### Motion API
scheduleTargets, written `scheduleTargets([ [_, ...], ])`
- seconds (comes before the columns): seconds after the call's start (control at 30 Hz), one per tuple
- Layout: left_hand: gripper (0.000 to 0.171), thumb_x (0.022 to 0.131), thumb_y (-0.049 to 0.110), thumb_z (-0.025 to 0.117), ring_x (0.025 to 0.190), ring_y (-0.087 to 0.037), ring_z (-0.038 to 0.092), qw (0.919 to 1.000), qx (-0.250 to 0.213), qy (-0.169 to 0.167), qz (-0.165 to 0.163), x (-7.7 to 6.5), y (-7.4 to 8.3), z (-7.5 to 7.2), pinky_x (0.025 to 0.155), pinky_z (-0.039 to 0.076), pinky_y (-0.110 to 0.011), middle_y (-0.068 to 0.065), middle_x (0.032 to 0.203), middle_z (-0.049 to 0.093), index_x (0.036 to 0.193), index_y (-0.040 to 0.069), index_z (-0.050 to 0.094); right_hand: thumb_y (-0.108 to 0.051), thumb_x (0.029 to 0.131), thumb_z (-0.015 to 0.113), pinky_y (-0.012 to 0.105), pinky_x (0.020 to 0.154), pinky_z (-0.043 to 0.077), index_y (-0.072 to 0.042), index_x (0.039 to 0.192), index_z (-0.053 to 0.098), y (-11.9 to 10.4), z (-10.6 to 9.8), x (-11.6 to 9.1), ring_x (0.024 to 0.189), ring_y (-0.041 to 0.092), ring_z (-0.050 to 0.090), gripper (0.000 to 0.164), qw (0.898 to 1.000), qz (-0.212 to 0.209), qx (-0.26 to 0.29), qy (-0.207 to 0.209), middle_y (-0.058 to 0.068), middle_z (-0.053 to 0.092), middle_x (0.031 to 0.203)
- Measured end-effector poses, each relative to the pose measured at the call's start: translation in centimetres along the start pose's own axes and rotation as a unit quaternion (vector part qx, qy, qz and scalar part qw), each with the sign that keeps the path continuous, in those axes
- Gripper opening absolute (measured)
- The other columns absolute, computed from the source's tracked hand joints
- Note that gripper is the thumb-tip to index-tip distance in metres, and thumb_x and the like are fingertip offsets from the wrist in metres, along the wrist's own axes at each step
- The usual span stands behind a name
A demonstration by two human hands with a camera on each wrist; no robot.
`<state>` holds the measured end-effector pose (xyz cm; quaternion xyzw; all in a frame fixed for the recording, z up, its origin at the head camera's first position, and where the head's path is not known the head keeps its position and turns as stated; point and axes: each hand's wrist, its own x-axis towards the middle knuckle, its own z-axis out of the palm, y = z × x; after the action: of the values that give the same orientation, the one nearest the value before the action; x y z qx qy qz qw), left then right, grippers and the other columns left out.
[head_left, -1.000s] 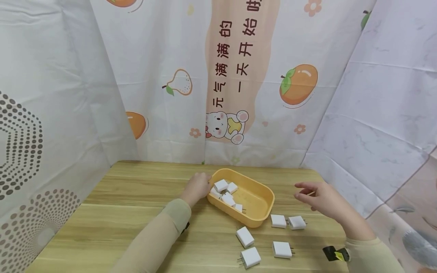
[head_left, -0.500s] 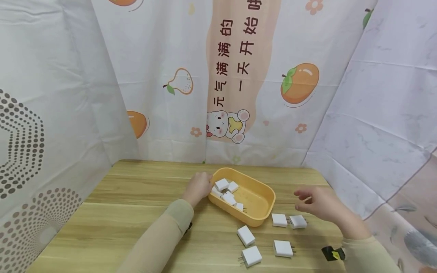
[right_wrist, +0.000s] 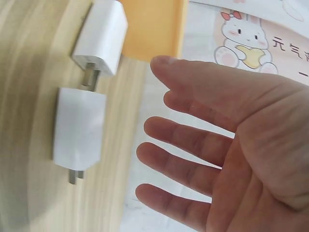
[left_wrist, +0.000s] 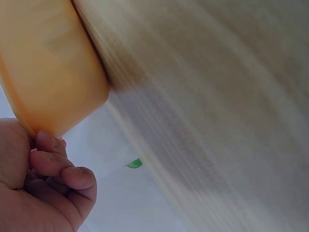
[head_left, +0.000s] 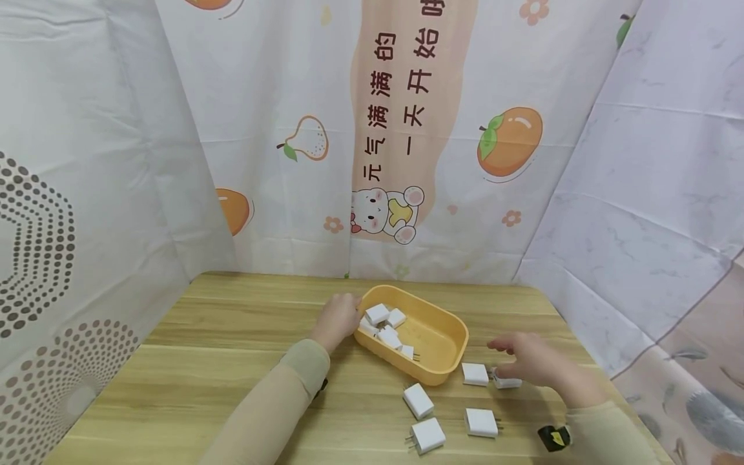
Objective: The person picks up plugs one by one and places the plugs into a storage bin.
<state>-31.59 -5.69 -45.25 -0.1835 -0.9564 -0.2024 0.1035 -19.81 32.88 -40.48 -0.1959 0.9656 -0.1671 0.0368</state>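
Note:
My left hand (head_left: 338,321) pinches the rim at the left end of a yellow-orange plastic basket (head_left: 440,316). In the left wrist view, thumb and curled fingers meet at the basket's rim. Several white plug chargers (head_left: 378,314) lie heaped in its left end. My right hand (head_left: 531,363) hovers over a white charger (head_left: 509,382), partly covering it in the head view. Its fingers are spread and hold nothing, as the right wrist view shows. Just left of that one lies another charger (head_left: 475,374), its side towards the basket.
Nearer the front of the wooden table (head_left: 244,316) lie three more chargers: an upper left one (head_left: 418,401), a lower left one (head_left: 427,435) and a right one (head_left: 481,423). A printed curtain (head_left: 279,213) hangs behind the table's back edge.
My right hand has come down and a little to the left, from beside the basket to above the rightmost charger. The left hand stays on the basket's rim.

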Motion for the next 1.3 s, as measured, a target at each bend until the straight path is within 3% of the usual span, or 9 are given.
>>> scheduleTargets([
  [0.33,0.022,0.100,0.009,0.064,0.064,-0.016,0.054,1.0000,0.004,0.001,0.004,0.1,-0.1,0.0,0.058,0.048,-0.031,-0.003,0.075,0.063,0.078,0.010,0.067,-0.013,0.070,0.086,0.051,0.083,0.055,0.001,0.115,0.073,-0.2,1.9,1.1,0.095,0.034,0.067,0.049,1.000,-0.015,-0.005,-0.017,0.011,0.073,0.110],
  [0.47,0.014,0.100,0.010,0.064,0.066,-0.016,0.055,1.0000,0.003,-0.001,0.001,0.1,-0.1,0.1,0.060,0.050,-0.031,-0.006,0.084,0.069,0.097,0.004,0.076,-0.014,0.070,0.088,0.050,0.084,0.055,0.000,0.113,0.074,-0.5,2.6,1.5,0.095,0.033,0.068,0.047,1.000,-0.010,-0.005,-0.022,0.010,0.073,0.106],
  [0.53,0.018,0.100,0.011,0.064,0.069,-0.018,0.057,1.0000,0.000,-0.002,-0.003,0.1,-0.1,0.1,0.062,0.051,-0.032,-0.009,0.091,0.072,0.111,0.003,0.076,-0.014,0.071,0.089,0.047,0.082,0.055,-0.003,0.110,0.075,-0.6,2.9,1.7,0.092,0.027,0.067,0.043,1.000,-0.015,-0.013,-0.022,0.005,0.073,0.101],
  [0.63,0.025,0.101,0.012,0.063,0.077,-0.018,0.061,0.9999,-0.001,-0.006,-0.009,0.1,0.0,0.1,0.067,0.054,-0.034,-0.011,0.103,0.073,0.123,0.003,0.073,-0.014,0.072,0.090,0.035,0.068,0.052,-0.011,0.099,0.076,-0.7,3.5,2.0,0.076,0.014,0.061,0.030,0.999,-0.034,-0.023,-0.024,-0.003,0.068,0.084],
  [0.8,0.020,0.101,0.010,0.063,0.079,-0.019,0.062,0.9999,0.005,-0.011,-0.010,0.1,0.1,0.0,0.069,0.054,-0.036,-0.010,0.098,0.073,0.114,0.004,0.076,-0.012,0.072,0.090,0.027,0.053,0.038,-0.020,0.083,0.072,-0.8,4.1,2.3,0.060,0.003,0.042,0.023,0.998,-0.051,-0.020,-0.022,-0.011,0.050,0.065],
  [0.9,0.019,0.100,0.010,0.063,0.076,-0.019,0.061,0.9998,0.005,-0.014,-0.013,0.0,0.1,-0.1,0.068,0.053,-0.036,-0.010,0.096,0.072,0.114,0.004,0.076,-0.009,0.070,0.090,0.027,0.052,0.039,-0.019,0.082,0.073,-0.8,4.0,2.4,0.058,0.003,0.043,0.023,0.999,-0.043,-0.008,-0.021,-0.011,0.051,0.063],
  [1.03,0.027,0.100,0.011,0.064,0.080,-0.017,0.061,0.9997,0.000,-0.015,-0.020,0.0,0.2,-0.2,0.070,0.054,-0.035,-0.012,0.109,0.073,0.126,0.004,0.072,-0.008,0.069,0.089,0.026,0.052,0.040,-0.020,0.081,0.075,-0.8,4.0,2.3,0.057,0.003,0.045,0.023,0.999,-0.039,0.001,-0.022,-0.010,0.054,0.062],
  [1.13,0.028,0.101,0.011,0.064,0.081,-0.018,0.062,0.9996,-0.004,-0.014,-0.022,0.0,0.2,-0.2,0.071,0.054,-0.036,-0.013,0.110,0.073,0.126,0.004,0.072,-0.008,0.069,0.089,0.025,0.052,0.041,-0.020,0.082,0.075,-0.7,4.0,2.3,0.057,0.002,0.046,0.023,0.999,-0.042,0.006,-0.022,-0.010,0.054,0.062],
  [1.3,0.027,0.101,0.011,0.063,0.094,-0.023,0.069,0.9997,-0.003,-0.015,-0.021,0.1,0.1,-0.1,0.079,0.057,-0.040,-0.013,0.112,0.073,0.125,0.004,0.072,-0.009,0.070,0.090,0.026,0.054,0.043,-0.017,0.087,0.077,-0.3,4.0,2.4,0.060,0.002,0.047,0.023,0.999,-0.046,0.016,-0.022,-0.012,0.056,0.066],
])
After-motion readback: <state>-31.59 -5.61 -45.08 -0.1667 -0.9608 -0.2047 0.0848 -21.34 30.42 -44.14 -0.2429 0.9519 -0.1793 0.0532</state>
